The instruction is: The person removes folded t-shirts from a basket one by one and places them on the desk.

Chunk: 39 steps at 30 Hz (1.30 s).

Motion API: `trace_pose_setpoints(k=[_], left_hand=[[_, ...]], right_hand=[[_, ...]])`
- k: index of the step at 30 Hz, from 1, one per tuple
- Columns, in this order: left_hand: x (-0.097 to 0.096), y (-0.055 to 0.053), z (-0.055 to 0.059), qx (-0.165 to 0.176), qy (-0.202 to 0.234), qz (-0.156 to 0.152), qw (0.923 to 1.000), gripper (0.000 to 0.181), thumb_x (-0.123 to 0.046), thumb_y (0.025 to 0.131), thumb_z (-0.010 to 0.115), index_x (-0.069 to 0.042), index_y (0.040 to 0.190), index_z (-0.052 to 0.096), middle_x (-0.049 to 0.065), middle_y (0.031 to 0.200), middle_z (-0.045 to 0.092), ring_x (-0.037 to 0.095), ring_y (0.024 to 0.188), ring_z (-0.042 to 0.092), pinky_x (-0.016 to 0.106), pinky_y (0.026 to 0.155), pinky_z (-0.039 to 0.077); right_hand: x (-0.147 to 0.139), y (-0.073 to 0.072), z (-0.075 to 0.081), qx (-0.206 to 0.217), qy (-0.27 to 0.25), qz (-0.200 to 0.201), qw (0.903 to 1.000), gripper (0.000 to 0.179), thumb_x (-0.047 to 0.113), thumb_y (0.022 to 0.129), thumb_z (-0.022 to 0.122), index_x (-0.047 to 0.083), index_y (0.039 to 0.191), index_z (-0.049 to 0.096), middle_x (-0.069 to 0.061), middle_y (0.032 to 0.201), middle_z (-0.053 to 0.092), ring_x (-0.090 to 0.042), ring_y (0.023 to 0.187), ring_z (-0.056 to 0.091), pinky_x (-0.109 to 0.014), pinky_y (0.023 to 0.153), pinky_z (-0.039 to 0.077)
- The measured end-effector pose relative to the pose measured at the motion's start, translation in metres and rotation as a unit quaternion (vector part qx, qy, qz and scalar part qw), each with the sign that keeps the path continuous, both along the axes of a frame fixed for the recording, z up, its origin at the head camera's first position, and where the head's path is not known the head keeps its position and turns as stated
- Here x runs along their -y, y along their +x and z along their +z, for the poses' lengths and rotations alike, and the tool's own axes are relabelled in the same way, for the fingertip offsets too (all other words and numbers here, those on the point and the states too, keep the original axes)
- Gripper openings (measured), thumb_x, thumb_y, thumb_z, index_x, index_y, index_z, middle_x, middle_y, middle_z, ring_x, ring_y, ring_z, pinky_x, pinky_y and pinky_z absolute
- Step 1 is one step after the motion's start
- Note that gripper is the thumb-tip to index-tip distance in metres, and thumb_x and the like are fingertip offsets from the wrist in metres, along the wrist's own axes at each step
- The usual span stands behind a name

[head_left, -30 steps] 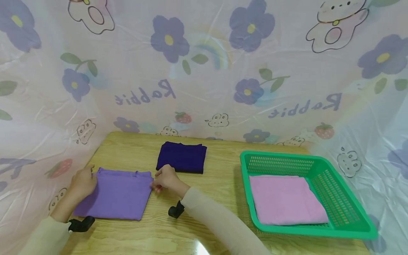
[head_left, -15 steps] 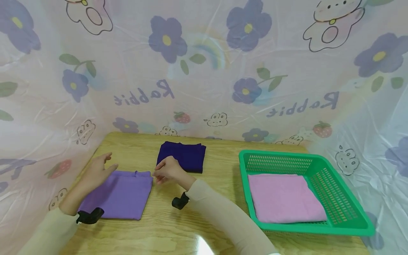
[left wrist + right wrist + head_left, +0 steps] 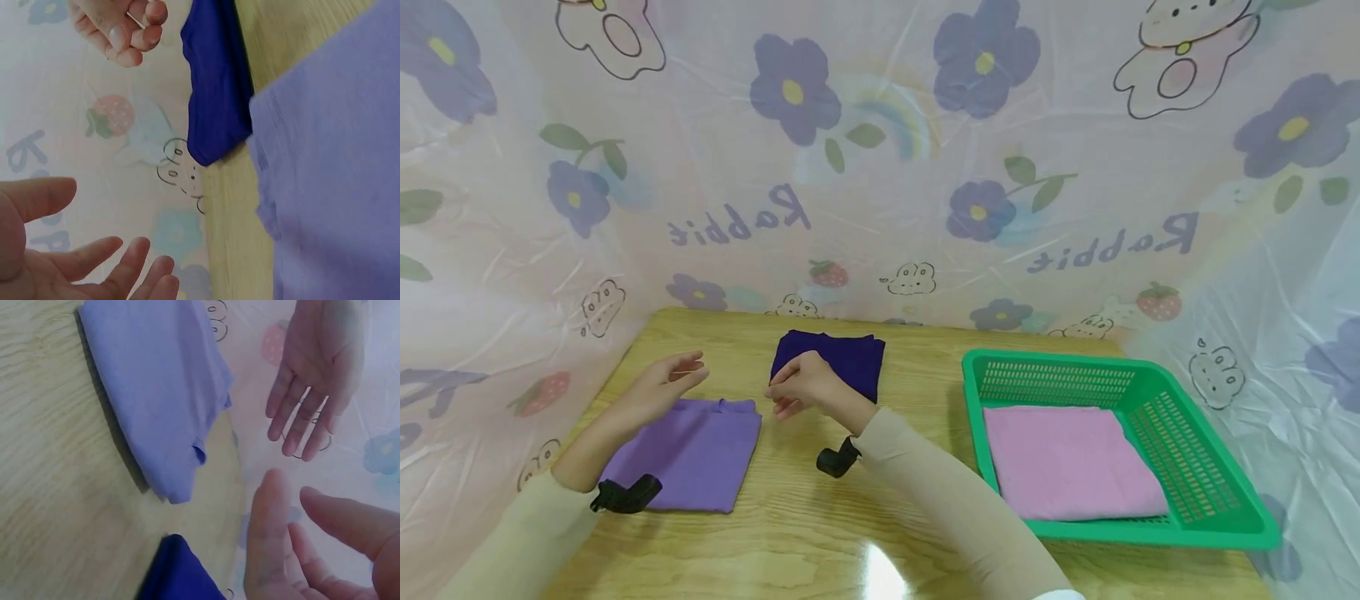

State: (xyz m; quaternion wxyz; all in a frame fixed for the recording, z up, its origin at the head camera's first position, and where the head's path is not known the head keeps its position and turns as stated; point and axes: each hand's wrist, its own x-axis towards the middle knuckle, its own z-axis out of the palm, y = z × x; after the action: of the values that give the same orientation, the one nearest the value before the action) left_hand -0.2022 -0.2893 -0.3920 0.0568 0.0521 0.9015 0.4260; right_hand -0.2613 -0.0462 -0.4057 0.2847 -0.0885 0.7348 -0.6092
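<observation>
A folded light purple cloth (image 3: 700, 462) lies flat at the left of the table, with a small raised fold along its back edge. Over its back left part hovers my left hand (image 3: 658, 387), fingers loosely extended and holding nothing. My right hand (image 3: 808, 382) hangs in the air just in front of a folded dark purple cloth (image 3: 846, 358), partly hiding it. Its fingers are loosely bent, and the right wrist view shows a gap between thumb (image 3: 350, 522) and forefinger. Inside a green basket (image 3: 1217, 533) on the right lies a folded pink cloth (image 3: 1071, 462).
The wooden table (image 3: 805, 533) ends at the back against a hanging printed curtain (image 3: 865, 192), which also closes off both sides. The basket's raised perforated walls stand along the right of the table. A black wrist mount (image 3: 628, 494) sits on my left wrist.
My left hand has let go of the light purple cloth's left edge, risen and moved right and away from me. My right hand has lifted off its right edge and shifted slightly right and farther back.
</observation>
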Motion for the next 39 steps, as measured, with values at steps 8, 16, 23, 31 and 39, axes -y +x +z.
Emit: trace_pose_setpoints(k=[8,16,23,31,39], left_hand=[[-0.010,-0.006,0.004,0.047,0.125,-0.022,0.9908,0.066,-0.030,0.109,0.044,0.013,0.153,0.019,0.037,0.151,0.029,0.050,0.135,0.036,0.054,0.110,0.036],[-0.021,-0.008,0.009,0.091,0.205,-0.034,0.9740,0.073,-0.028,0.107,0.050,0.006,0.157,0.008,0.034,0.155,0.024,0.047,0.139,0.033,0.043,0.109,0.040],[-0.036,-0.009,0.016,0.108,0.235,-0.045,0.9649,0.074,-0.027,0.106,0.051,0.003,0.158,0.007,0.032,0.155,0.025,0.045,0.139,0.034,0.035,0.106,0.044],[-0.066,-0.016,0.021,0.122,0.269,-0.051,0.9539,0.077,-0.023,0.106,0.050,0.003,0.158,0.000,0.032,0.156,0.025,0.044,0.139,0.035,0.033,0.104,0.045],[-0.087,-0.020,0.028,0.139,0.288,-0.076,0.9442,0.069,-0.022,0.108,0.046,0.002,0.158,0.005,0.028,0.157,0.026,0.039,0.136,0.042,0.035,0.106,0.044]], right_hand=[[-0.017,-0.006,0.011,-0.004,-0.024,0.016,0.9996,0.005,-0.003,0.090,0.071,-0.004,0.095,0.070,-0.016,0.083,0.072,-0.021,0.061,0.068,-0.052,0.080,0.058],[-0.041,-0.012,0.022,0.001,-0.052,0.014,0.9986,0.012,-0.002,0.091,0.069,-0.006,0.103,0.070,-0.019,0.085,0.071,-0.023,0.065,0.069,-0.049,0.077,0.059],[-0.060,-0.014,0.036,-0.008,-0.053,0.006,0.9986,0.017,-0.001,0.093,0.068,-0.008,0.108,0.066,-0.017,0.086,0.070,-0.023,0.067,0.069,-0.042,0.072,0.061],[-0.090,-0.018,0.048,-0.019,-0.050,-0.015,0.9984,0.021,-0.005,0.094,0.065,-0.011,0.113,0.063,-0.016,0.087,0.069,-0.024,0.067,0.069,-0.042,0.071,0.061],[-0.113,-0.020,0.057,-0.025,-0.049,-0.023,0.9982,0.024,-0.001,0.095,0.066,-0.010,0.117,0.061,-0.016,0.090,0.068,-0.025,0.070,0.069,-0.046,0.076,0.060]])
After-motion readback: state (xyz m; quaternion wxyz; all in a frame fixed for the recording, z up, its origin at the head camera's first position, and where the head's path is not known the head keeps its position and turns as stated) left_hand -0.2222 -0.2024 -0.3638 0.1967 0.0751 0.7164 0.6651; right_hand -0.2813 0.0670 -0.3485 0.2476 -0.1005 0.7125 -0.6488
